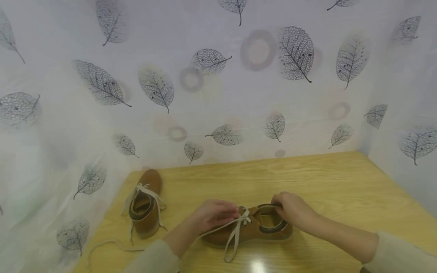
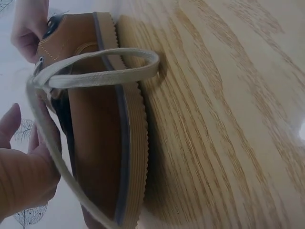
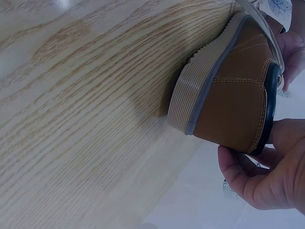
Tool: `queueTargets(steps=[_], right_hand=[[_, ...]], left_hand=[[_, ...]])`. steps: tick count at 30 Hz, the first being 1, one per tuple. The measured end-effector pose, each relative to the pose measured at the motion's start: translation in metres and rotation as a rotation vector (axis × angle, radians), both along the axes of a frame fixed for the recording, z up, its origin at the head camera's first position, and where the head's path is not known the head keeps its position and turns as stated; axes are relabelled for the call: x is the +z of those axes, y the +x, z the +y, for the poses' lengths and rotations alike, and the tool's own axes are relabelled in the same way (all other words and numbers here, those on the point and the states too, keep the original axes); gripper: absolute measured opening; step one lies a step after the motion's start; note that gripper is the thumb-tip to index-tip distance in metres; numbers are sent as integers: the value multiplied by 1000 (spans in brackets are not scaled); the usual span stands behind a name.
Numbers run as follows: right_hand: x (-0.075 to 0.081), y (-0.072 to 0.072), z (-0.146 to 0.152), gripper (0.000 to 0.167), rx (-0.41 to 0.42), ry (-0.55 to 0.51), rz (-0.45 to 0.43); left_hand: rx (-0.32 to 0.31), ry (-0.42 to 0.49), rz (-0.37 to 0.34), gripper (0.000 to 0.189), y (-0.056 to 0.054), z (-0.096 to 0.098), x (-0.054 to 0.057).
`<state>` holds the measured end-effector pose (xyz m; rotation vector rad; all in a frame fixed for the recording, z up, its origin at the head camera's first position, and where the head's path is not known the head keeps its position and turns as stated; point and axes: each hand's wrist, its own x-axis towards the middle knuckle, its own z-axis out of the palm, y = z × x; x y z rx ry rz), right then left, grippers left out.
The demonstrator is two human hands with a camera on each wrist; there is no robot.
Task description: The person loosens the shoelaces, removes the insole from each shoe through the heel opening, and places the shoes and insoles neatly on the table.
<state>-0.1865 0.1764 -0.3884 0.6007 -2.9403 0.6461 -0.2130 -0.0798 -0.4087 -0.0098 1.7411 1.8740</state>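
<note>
While right fingers (image 1: 280, 200) grip shoe (image 1: 253, 231), left (image 1: 221, 213) extended

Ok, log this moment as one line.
right hand: grips brown shoe at heel | left hand: near its laces, contact unclear | second shoe: untouched, at left

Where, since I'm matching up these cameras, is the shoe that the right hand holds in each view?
Head: the shoe lies low, just right of centre.
Left wrist: the shoe fills much of the left half, toe downward.
Right wrist: the shoe is at upper right, heel nearest.
Shared landmark: the right hand, at the heel.
</note>
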Motion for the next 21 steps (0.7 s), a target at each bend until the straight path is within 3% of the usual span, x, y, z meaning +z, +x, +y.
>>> queueTargets(steps=[3,7,9,11,16,21], right_hand=[[-1,0,0,10,-4,3,0],[-1,0,0,9,-3,2,0],[0,0,0,9,-4,1,-2],[1,1,-1,8,-7,1,-3],[1,1,-1,8,-9,8,0],[-1,1,-1,8,-9,4,-2]], left_hand=[[-49,-65,72,27,1,8,-1],[-113,-256,227,28,3,19,1],[-120,-351,305,28,5,24,4],[-110,-388,339,27,7,28,6],[-59,-328,325,20,9,31,6],[29,-211,261,28,5,28,2]])
